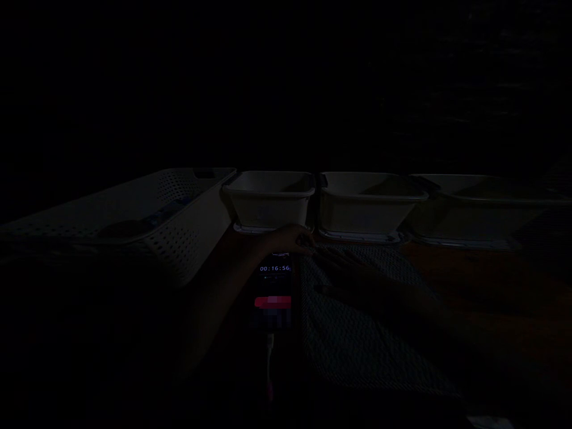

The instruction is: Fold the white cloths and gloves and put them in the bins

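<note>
The scene is very dark. A grey-blue textured cloth lies spread on the table in front of me. My left hand reaches over the top of a phone, its fingers curled in a pinch at the cloth's far left corner. My right hand lies on the cloth's upper part, fingers stretched out toward the left hand and nothing visible in it. The phone stands beside the cloth's left edge, its lit screen showing a timer.
A white perforated basket with dim contents is at left. Along the back stand three pale tubs: one left, one middle, one right. A white cable runs from the phone toward me across the brown table.
</note>
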`<action>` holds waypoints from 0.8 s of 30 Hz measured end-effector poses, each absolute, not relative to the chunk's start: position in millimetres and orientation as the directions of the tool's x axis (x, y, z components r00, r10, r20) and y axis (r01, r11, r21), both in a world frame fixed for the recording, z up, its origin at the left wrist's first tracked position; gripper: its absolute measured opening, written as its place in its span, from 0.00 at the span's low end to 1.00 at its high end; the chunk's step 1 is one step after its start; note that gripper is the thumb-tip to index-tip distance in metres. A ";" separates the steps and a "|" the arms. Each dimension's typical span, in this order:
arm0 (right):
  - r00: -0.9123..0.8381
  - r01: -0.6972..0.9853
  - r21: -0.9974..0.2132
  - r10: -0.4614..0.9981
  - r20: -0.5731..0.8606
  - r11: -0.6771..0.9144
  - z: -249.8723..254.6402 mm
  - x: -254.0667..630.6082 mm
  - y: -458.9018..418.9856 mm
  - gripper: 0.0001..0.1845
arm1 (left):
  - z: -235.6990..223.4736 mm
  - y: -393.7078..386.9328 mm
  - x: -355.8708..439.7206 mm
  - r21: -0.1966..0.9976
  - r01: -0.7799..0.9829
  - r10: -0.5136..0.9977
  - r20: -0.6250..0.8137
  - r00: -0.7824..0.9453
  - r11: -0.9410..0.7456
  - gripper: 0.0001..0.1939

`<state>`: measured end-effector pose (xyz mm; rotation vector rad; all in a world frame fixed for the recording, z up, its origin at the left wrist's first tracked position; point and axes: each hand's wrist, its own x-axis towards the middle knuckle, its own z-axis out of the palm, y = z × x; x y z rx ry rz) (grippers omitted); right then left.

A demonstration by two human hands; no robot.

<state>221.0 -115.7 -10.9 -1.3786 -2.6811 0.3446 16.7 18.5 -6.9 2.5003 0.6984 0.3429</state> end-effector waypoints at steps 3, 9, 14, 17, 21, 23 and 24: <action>-0.579 0.792 -0.248 0.815 -0.013 0.558 -10.7 220.8 -115.9 0.42 | -8.1 19.6 16.0 0.534 0.406 0.539 0.113 0.835 -0.741 0.16; -0.584 0.789 -0.241 0.812 -0.010 0.565 -11.5 220.8 -115.7 0.42 | -10.0 21.0 15.4 0.547 0.408 0.541 0.101 0.835 -0.731 0.17; -0.598 0.778 -0.229 0.801 0.012 0.585 -18.3 223.0 -110.9 0.41 | -10.6 21.8 15.4 0.553 0.403 0.539 0.101 0.836 -0.729 0.16; -0.595 0.788 -0.207 0.804 -0.015 0.579 -20.6 223.2 -108.3 0.42 | -10.0 21.5 15.2 0.539 0.396 0.529 0.111 0.842 -0.743 0.15; -0.558 0.819 -0.189 0.829 -0.037 0.542 -20.8 223.7 -107.4 0.42 | -7.5 19.0 16.2 0.544 0.413 0.543 0.097 0.834 -0.731 0.15; -0.562 0.816 -0.180 0.826 -0.028 0.549 -21.8 225.1 -106.5 0.41 | -6.4 17.9 17.0 0.552 0.426 0.554 0.080 0.828 -0.717 0.15; -0.565 0.814 -0.175 0.825 -0.019 0.554 -22.6 226.0 -105.7 0.40 | -6.0 17.6 17.2 0.553 0.428 0.554 0.075 0.829 -0.715 0.15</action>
